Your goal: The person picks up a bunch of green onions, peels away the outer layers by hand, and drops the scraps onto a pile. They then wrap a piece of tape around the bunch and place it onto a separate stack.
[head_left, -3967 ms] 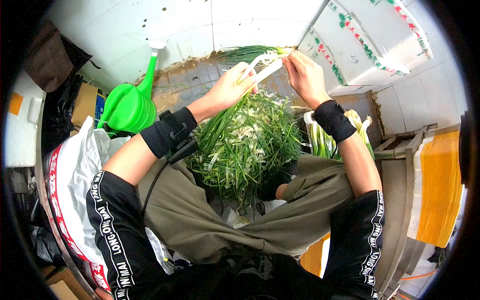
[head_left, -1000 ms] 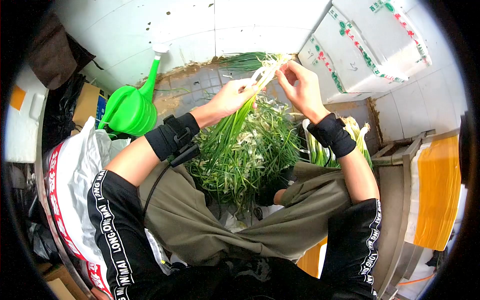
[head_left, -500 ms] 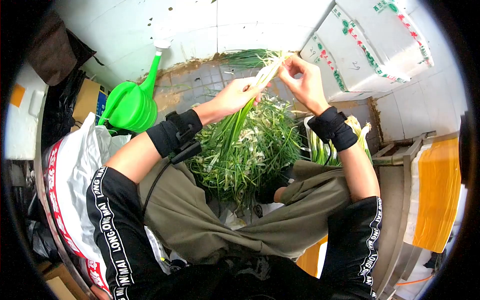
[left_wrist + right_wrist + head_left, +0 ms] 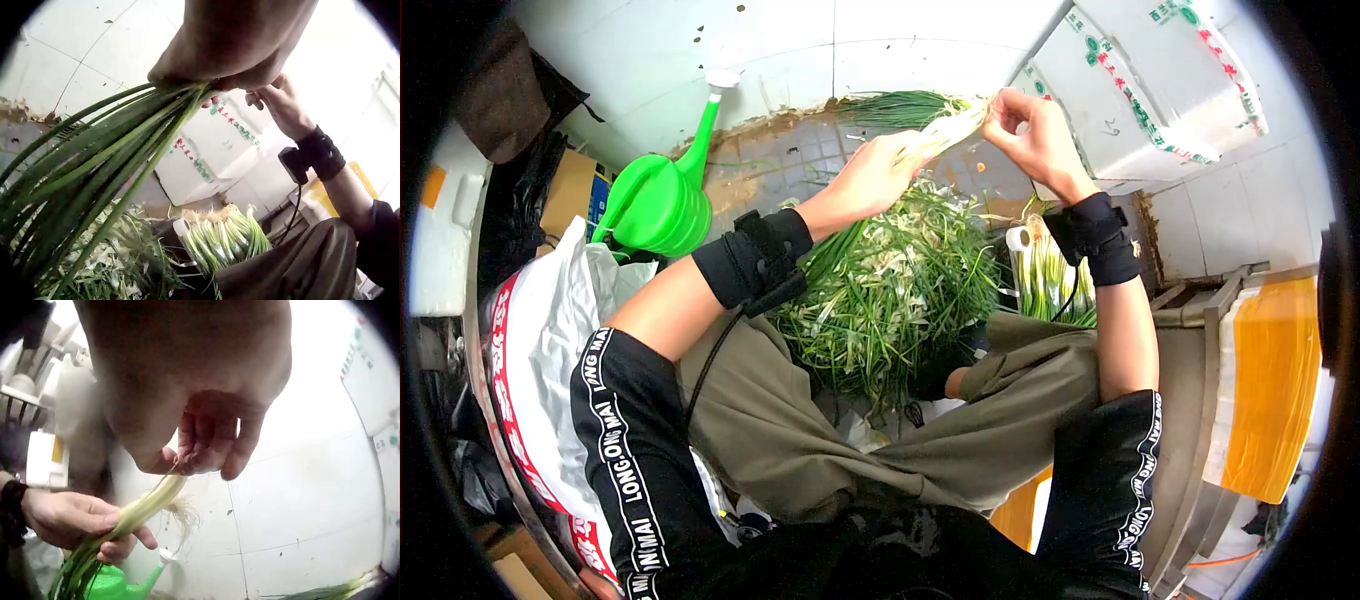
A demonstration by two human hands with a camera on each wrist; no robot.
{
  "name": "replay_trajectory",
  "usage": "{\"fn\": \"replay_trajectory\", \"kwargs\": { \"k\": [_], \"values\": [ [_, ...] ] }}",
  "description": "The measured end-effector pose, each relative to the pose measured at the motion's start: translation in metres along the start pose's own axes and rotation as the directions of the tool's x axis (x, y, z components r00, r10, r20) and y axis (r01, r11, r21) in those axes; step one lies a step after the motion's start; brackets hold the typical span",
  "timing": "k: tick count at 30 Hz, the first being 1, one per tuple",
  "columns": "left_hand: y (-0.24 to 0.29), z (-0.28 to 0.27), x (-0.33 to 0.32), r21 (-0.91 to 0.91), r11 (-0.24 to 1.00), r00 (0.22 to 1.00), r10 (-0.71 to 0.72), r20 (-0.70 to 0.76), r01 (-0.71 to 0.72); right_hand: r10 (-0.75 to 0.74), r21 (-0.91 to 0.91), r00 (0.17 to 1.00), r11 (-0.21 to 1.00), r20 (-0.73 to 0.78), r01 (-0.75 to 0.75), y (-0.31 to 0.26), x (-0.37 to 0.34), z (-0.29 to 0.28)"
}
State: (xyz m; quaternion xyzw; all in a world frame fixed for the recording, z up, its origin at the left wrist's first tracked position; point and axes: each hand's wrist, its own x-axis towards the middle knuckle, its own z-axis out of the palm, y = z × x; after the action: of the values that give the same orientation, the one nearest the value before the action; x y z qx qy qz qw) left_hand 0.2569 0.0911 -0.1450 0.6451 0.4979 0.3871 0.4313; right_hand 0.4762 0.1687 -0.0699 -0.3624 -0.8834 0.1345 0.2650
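Observation:
My left hand (image 4: 875, 178) grips a small bunch of spring onions (image 4: 945, 132) round the stems, white root ends pointing up and right. Their long green leaves (image 4: 112, 156) trail below that hand in the left wrist view. At the root end, my right hand (image 4: 1040, 140) pinches a thin strand (image 4: 173, 467) between thumb and fingertips, seen in the right wrist view. Fine roots (image 4: 182, 515) hang from the white stems there. Below both hands lies a large heap of loose green leaves and pale peelings (image 4: 890, 300).
Bundled spring onions (image 4: 1050, 275) stand right of the heap, beside a white roll (image 4: 1019, 238). More spring onions (image 4: 900, 108) lie along the wall. A green watering can (image 4: 665, 215) is at left, white boxes (image 4: 1130, 120) at right, a plastic bag (image 4: 550, 320) near my left arm.
My right hand has moved up and right from the root ends over the last half second. The left hand has turned and the held bunch now tilts more to the right.

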Motion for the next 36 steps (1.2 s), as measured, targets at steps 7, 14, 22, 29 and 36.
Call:
{"fn": "replay_trajectory", "kwargs": {
  "k": [7, 14, 22, 29, 36],
  "values": [
    [-0.010, -0.006, 0.004, 0.016, 0.999, 0.980, 0.026, 0.196, -0.030, 0.212, 0.521, 0.907, 0.761, 0.363, -0.386, 0.028, -0.008, -0.007],
    [-0.011, -0.008, -0.002, -0.039, 0.999, 0.993, 0.032, 0.117, -0.028, 0.190, 0.266, 0.972, 0.938, 0.138, -0.221, 0.009, -0.024, 0.015],
    [-0.012, 0.000, -0.003, -0.018, 1.000, 0.993, 0.026, 0.117, -0.024, 0.151, 0.140, 0.985, 0.980, -0.082, -0.138, -0.001, -0.028, 0.038],
    [-0.027, -0.002, 0.000, 0.062, 0.998, 0.994, -0.026, 0.104, 0.020, 0.055, -0.033, 0.998, 0.998, 0.004, -0.055, 0.000, -0.027, 0.028],
    [-0.006, -0.004, -0.005, 0.164, 0.986, 0.999, -0.042, 0.029, 0.037, -0.066, -0.268, 0.998, 0.961, 0.011, 0.067, 0.006, -0.021, 0.015]
  ]
}}
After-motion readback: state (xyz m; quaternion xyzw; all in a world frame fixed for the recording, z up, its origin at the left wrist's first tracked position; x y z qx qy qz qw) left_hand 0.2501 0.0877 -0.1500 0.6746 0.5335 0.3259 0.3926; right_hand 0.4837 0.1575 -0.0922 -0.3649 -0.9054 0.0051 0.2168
